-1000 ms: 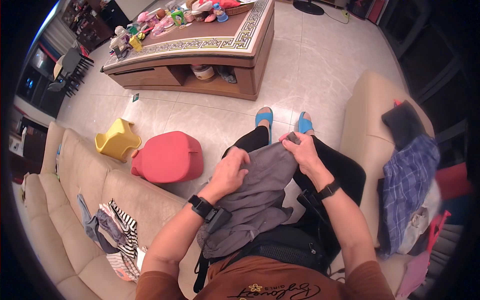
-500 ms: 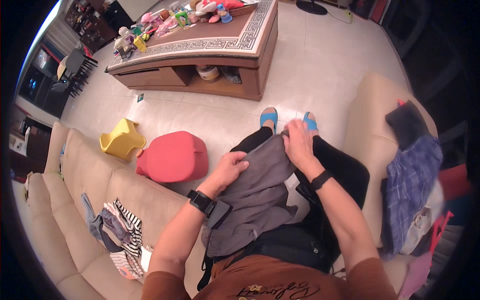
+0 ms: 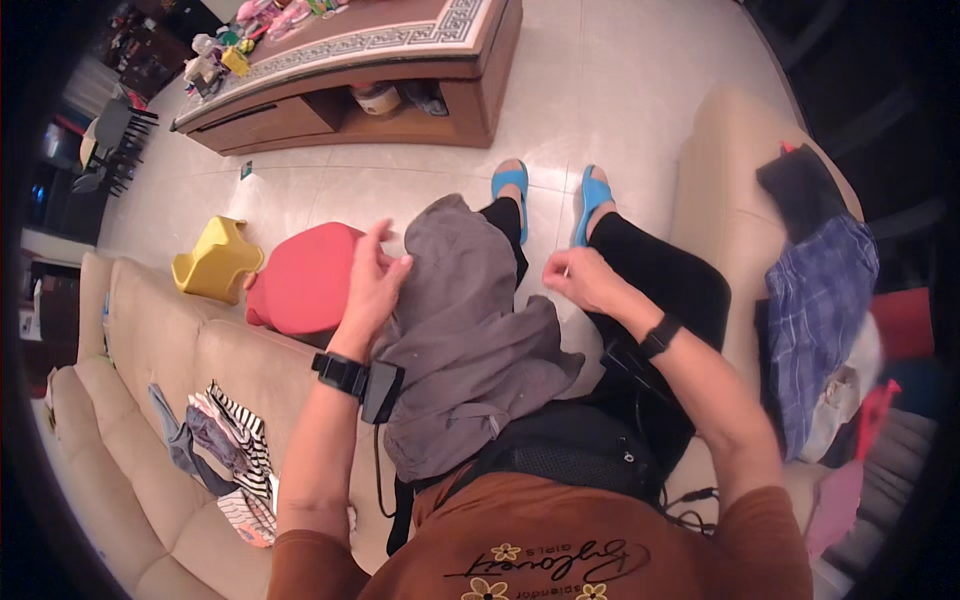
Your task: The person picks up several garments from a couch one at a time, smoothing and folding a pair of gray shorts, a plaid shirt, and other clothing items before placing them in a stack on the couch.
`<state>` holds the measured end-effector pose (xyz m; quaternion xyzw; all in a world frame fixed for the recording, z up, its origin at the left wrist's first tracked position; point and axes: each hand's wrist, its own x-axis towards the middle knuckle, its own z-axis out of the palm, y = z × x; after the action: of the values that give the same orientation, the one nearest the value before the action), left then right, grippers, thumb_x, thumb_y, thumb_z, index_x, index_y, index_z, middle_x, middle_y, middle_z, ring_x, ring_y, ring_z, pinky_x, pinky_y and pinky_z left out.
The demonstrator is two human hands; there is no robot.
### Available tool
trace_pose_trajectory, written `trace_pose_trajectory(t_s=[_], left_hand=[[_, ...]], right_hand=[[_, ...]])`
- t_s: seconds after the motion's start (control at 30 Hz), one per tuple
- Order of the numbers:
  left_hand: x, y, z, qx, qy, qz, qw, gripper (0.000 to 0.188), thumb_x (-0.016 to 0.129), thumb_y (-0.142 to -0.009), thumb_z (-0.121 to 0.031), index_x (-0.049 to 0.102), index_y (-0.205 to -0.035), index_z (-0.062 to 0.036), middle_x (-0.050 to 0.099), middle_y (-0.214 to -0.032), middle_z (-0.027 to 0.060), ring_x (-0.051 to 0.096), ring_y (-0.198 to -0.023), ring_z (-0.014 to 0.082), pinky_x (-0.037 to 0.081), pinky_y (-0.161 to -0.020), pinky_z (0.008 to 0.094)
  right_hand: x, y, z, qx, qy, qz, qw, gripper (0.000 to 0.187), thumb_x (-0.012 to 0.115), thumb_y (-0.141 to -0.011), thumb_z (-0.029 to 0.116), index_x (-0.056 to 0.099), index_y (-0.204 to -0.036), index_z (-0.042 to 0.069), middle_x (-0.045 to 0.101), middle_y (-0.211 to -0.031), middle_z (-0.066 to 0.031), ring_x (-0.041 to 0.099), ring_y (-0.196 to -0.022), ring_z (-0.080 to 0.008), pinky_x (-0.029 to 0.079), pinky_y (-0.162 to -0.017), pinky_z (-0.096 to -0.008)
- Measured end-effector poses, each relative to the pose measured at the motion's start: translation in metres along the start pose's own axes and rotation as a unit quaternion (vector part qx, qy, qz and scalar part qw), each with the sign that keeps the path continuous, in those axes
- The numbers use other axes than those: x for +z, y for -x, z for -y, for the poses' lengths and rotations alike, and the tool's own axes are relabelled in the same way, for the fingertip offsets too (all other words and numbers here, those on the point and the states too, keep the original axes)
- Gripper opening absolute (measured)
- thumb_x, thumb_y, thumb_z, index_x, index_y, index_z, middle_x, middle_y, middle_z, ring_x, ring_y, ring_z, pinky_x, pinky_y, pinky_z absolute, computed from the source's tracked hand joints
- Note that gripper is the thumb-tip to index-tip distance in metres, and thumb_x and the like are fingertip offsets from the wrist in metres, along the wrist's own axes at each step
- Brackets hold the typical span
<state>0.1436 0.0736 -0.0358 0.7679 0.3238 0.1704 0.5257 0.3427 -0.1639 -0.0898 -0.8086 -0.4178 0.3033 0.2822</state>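
A dark grey cloth garment (image 3: pixel 465 320) lies rumpled across my lap and left thigh, its far end hanging toward the floor. My left hand (image 3: pixel 375 280) is at the garment's left edge, fingers apart and the thumb against or just over the cloth. Nothing shows in its grasp. To the right of the garment, above my right thigh, my right hand (image 3: pixel 590 280) is bent with its fingers curled together. It is apart from the cloth, and I see nothing in it. My knees are in black trousers (image 3: pixel 665 275).
On the left, a beige sofa (image 3: pixel 150 320) holds a small pile of clothes (image 3: pixel 225 440). A red stool (image 3: pixel 310 275) and a yellow stool (image 3: pixel 217 260) stand beside it. Ahead is a brown coffee table (image 3: pixel 400 85). A blue plaid garment (image 3: pixel 825 310) drapes over the seat at right.
Both hands have let go of the garment's far edge. The left moved left, the right drew back toward me, and the cloth settled over my left leg.
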Motion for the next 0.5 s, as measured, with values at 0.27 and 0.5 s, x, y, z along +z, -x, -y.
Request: trace_pose_trajectory(t_s=[0.27,0.5], left_hand=[[-0.031,0.118,-0.003,0.001,-0.150,0.019,0.989,0.010,0.065,-0.079,-0.003,0.060,-0.088,-0.0015,0.057,-0.076,0.0056,0.054,-0.070,0.0156,0.045,-0.065,0.0279],[-0.020,0.184,-0.016,-0.062,-0.136,0.044,0.988,0.019,0.072,-0.075,-0.002,0.063,-0.091,-0.0019,0.059,-0.082,0.0042,0.055,-0.073,0.0127,0.045,-0.066,0.0242]], right_hand=[[0.030,0.037,0.009,-0.004,-0.143,-0.043,0.989,0.028,0.072,-0.075,0.010,0.064,-0.100,0.001,0.065,-0.095,-0.0123,0.063,-0.083,-0.0253,0.051,-0.075,-0.0298],[0.051,0.013,0.125,-0.361,-0.180,0.002,0.915,0.009,0.064,-0.076,0.004,0.062,-0.085,0.002,0.058,-0.086,-0.0135,0.058,-0.082,-0.0318,0.048,-0.072,-0.0388]])
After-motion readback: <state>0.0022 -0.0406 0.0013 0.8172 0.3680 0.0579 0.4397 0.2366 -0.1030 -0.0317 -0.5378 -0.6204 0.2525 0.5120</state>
